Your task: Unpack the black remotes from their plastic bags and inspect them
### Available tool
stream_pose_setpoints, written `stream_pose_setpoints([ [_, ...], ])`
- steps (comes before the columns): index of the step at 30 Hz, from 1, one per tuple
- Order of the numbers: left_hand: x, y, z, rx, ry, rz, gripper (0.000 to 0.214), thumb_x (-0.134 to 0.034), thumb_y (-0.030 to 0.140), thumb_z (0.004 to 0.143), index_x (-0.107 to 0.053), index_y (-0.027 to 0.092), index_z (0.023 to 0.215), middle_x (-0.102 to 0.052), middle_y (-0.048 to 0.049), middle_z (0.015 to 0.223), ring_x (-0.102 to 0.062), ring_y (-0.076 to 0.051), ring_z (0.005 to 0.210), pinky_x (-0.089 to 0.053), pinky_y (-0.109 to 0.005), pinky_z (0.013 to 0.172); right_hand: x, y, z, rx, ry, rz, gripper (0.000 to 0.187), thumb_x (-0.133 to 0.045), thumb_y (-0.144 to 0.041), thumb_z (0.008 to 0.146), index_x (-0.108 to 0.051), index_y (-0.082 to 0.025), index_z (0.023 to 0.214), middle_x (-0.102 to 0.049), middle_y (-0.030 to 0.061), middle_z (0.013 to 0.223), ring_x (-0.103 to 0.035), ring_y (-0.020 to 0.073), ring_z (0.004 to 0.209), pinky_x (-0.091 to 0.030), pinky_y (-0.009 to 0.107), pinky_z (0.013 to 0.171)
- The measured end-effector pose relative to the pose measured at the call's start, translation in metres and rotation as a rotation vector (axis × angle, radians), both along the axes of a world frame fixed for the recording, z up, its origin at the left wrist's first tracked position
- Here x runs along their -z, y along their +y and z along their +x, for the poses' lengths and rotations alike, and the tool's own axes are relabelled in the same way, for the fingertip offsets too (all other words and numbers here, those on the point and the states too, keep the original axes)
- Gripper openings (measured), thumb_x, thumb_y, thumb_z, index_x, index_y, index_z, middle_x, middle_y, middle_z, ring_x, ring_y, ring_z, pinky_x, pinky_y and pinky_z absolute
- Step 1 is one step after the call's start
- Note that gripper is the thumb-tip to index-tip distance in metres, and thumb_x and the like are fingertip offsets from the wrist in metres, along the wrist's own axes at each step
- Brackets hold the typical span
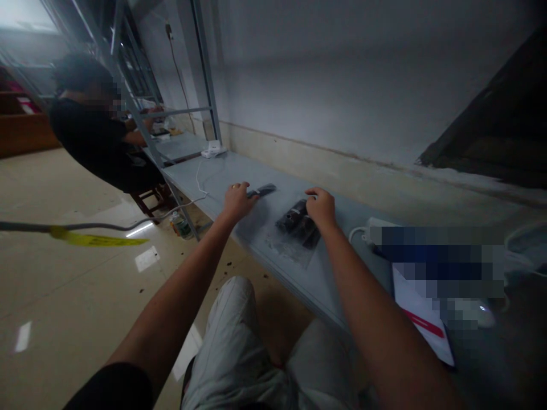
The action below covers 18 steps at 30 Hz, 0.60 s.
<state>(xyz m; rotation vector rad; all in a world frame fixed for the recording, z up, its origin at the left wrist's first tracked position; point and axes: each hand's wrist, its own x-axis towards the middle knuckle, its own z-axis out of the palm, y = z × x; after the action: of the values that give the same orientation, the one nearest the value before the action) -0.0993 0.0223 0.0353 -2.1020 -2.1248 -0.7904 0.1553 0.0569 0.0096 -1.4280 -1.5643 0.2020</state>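
Note:
My left hand (239, 201) is closed on the near end of a slim dark bundle (266, 189) with a paler band around it, low over the table. To the right lies a clear plastic bag (294, 250) with several black bundles (293, 218) in it, one wrapped with a light band. My right hand (322, 206) is at the bag's upper right edge, fingers curled in against the black bundles. Its fingertips are partly hidden, and the blur leaves the exact kind of these bundles unclear.
The narrow grey table (243, 165) runs along a wall. A white box-like device (212, 149) with a cable stands at its far end. At right lie a power strip (371, 225) and a white-and-red sheet (421, 319). Beyond the metal frame (141, 122) sits another person (94, 128).

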Motion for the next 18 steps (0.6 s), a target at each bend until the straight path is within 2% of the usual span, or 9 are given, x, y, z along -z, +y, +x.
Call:
stream_pose_setpoints([
  [3,0.016,0.017,-0.004,0.0,0.1,-0.175,0.052,-0.065,0.044,0.086,-0.057,0.012,0.126,-0.065,-0.0213,0.122,-0.059,-0.032,0.114,-0.045,-0.04,0.095,-0.002,-0.001,-0.003,-0.01,0.013,0.06,0.033,-0.045,-0.01,0.073,-0.074,-0.015,0.088,-0.076,0.0123,0.095,-0.069,0.0252,0.095,-0.051,0.039,0.095],
  [6,0.021,0.023,-0.006,0.006,0.132,-0.175,0.039,-0.065,0.034,0.085,-0.059,0.015,0.119,-0.066,-0.0189,0.12,-0.059,-0.031,0.114,-0.046,-0.038,0.091,-0.003,-0.003,-0.006,-0.028,0.03,0.111,0.031,-0.044,-0.011,0.074,-0.073,-0.015,0.085,-0.076,0.0113,0.093,-0.069,0.0246,0.094,-0.051,0.039,0.095],
  [8,0.019,0.025,-0.006,0.017,0.086,-0.178,0.04,-0.068,0.028,0.081,-0.059,0.016,0.118,-0.067,-0.018,0.116,-0.062,-0.029,0.108,-0.047,-0.036,0.087,-0.005,-0.007,-0.008,-0.038,0.038,0.125,0.03,-0.043,-0.011,0.075,-0.072,-0.016,0.085,-0.075,0.0103,0.093,-0.068,0.0237,0.095,-0.05,0.038,0.096],
  [11,0.011,0.026,-0.002,0.042,-0.103,-0.225,0.042,-0.076,0.026,0.072,-0.061,0.015,0.11,-0.07,-0.0163,0.103,-0.066,-0.026,0.092,-0.048,-0.033,0.076,-0.008,-0.01,-0.012,-0.057,0.048,0.111,0.029,-0.042,-0.011,0.077,-0.07,-0.018,0.085,-0.074,0.0091,0.095,-0.067,0.022,0.098,-0.049,0.036,0.098],
  [14,0.009,0.021,0.006,0.107,-0.421,-0.215,0.034,-0.076,0.028,0.072,-0.062,0.015,0.1,-0.069,-0.0092,0.083,-0.063,-0.019,0.07,-0.046,-0.029,0.066,-0.009,-0.006,-0.014,-0.033,0.128,0.077,0.026,-0.042,-0.016,0.082,-0.067,-0.017,0.091,-0.073,0.0104,0.099,-0.066,0.0216,0.1,-0.049,0.036,0.098],
  [16,0.012,0.016,0.013,0.191,-0.58,-0.14,0.033,-0.076,0.03,0.072,-0.061,0.015,0.097,-0.066,-0.0039,0.074,-0.059,-0.015,0.063,-0.045,-0.028,0.064,-0.009,0.002,-0.014,0.038,0.233,0.036,0.025,-0.045,-0.025,0.086,-0.063,-0.016,0.1,-0.07,0.013,0.105,-0.065,0.0223,0.102,-0.049,0.037,0.098],
  [18,0.016,0.012,0.02,0.279,-0.659,0.001,0.034,-0.077,0.033,0.072,-0.06,0.016,0.095,-0.065,-0.0023,0.078,-0.059,-0.013,0.067,-0.044,-0.026,0.067,-0.009,0.01,-0.012,0.049,0.319,-0.01,0.031,-0.045,-0.036,0.09,-0.056,-0.015,0.11,-0.067,0.0147,0.108,-0.065,0.023,0.102,-0.051,0.04,0.097],
])
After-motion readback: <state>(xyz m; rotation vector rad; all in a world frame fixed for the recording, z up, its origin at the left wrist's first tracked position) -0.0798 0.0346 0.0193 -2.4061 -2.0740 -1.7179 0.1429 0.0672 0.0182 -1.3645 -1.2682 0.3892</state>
